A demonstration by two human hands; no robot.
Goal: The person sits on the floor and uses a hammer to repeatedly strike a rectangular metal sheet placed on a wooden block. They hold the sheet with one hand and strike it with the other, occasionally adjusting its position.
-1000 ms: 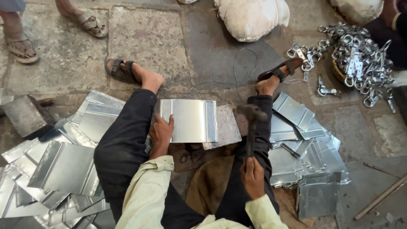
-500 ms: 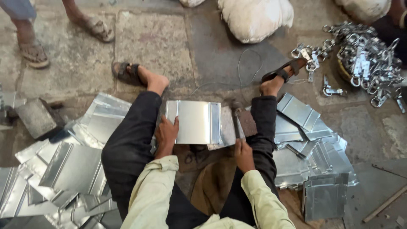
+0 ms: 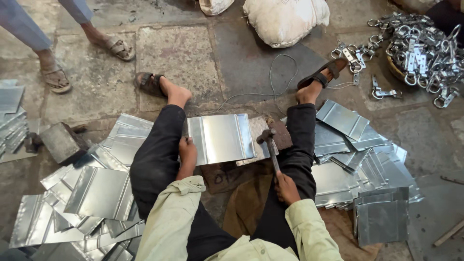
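Head view: seated person, hammer point(image 3: 268, 145) raised in right hand point(image 3: 286, 187), left hand point(image 3: 187, 151) pinning a folded sheet-metal panel point(image 3: 221, 138).

Panel lies flat between the legs on a dark block point(image 3: 278, 134), just ahead of the knees; left fingers clamp its near-left edge. Right hand is wrapped tight round the hammer handle, head hovering just off the panel's right folded edge, not touching. Looks like the step is dressing that right-hand fold. Next blow needs the head square on the fold line with the left hand holding the sheet steady and fingers clear. Piles of similar panels on both sides: left stack point(image 3: 92, 193), right stack point(image 3: 357, 159). Heap of metal clasps point(image 3: 415, 48) far right, white sack point(image 3: 285, 19) ahead, another person's sandalled feet point(image 3: 58, 77) top left.
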